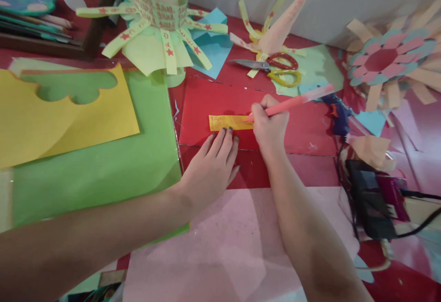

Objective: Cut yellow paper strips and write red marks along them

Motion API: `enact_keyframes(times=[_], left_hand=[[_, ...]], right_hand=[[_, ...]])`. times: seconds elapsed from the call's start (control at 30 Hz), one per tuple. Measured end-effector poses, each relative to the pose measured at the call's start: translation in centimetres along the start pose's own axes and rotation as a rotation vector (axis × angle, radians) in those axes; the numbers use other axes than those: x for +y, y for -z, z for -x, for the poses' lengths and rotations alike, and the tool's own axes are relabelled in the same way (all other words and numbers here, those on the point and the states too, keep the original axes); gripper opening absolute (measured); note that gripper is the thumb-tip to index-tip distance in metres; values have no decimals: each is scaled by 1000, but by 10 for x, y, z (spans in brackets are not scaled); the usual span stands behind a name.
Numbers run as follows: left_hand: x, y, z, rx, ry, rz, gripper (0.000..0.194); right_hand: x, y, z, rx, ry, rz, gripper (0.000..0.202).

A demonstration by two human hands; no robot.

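Red table [229,73] saw pen [299,100] meet strip [236,122]

Behind it all rose a grey wall [330,3], and out front lay the strip, yellow and flat on the red card [196,102]! Left hand [215,159] was spread palm down, fingertips at the strip's lower edge, clutching nothing. Right hand [270,123] was curled round the pen, tip down on the strip's right part, with small writing to its left.

Handling? The strip looked feather-light, thin and bendy, liable to skid or crease. Best hold, surely: gentle fingertips along the edge, off the writing. The pen seemed light and stiff, best pinched low.

Then the count! One strip, one pen, one card. One pair of scissors [262,65], one glue gun [339,114] at right. One yellow sheet [113,118] over green paper [103,182], whose layers could not be counted. Two star-marked pieces [163,15] at the back, one paper flower [401,40] at far right.
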State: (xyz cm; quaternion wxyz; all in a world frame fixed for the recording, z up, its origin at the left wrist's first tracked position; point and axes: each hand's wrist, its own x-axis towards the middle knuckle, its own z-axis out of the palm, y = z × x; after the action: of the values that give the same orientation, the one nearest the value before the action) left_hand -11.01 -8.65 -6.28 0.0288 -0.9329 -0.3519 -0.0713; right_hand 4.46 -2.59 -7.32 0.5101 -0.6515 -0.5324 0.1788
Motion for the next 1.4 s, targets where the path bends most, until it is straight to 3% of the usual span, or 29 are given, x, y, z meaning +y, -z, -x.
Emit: enact_keyframes(times=[0.2, 0.47, 0.63, 0.77, 1.13, 1.3, 1.4], left_hand=[[1, 0, 0, -12, 3, 2, 50], [1, 1, 0, -52, 57, 82, 50], [0, 2, 0, -52, 86, 98, 51], [0, 1, 0, -39, 87, 101, 50], [1, 5, 2, -37, 82, 5, 50], [1, 5, 1, -33, 75, -18, 50], [1, 4, 0, -27, 67, -12, 50]], right_hand=[[7, -1, -4, 29, -74, -220, 32], [-11, -1, 5, 48, -26, -181, 30], [-19, -3, 11, -70, 45, -121, 32], [-14, -7, 9, -178, 5, -151, 38], [-14, -8, 7, -183, 23, -101, 40], [-15, -9, 11, -102, 98, -71, 40], [-17, -8, 13, -184, 97, -60, 39]])
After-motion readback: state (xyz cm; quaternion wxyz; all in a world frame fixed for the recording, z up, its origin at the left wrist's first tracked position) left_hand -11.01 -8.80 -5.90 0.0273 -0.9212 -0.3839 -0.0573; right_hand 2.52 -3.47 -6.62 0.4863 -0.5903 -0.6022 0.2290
